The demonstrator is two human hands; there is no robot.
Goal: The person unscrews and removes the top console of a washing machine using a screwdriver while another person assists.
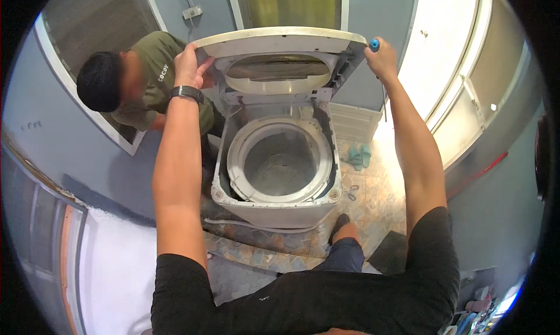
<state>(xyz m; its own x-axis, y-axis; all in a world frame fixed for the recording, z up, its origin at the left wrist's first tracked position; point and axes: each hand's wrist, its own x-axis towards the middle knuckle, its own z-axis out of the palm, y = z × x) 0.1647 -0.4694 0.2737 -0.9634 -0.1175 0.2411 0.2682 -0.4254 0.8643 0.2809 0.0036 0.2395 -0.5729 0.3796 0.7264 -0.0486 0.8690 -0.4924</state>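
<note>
A white top-loading washing machine (274,211) stands ahead, its round tub (280,163) exposed and its top panel with attached lid (286,40) raised upright at the back. My left hand (188,66), with a watch on the wrist, grips the panel's left corner. My right hand (382,59) is closed at the panel's right corner around a blue-handled screwdriver (374,44), whose thin shaft points down.
A person in an olive shirt (157,60) bends at the machine's left. Teal slippers (359,156) lie on the tiled floor (373,212) at right. A hose (233,223) lies at the machine's front, and a white door (472,101) stands at right.
</note>
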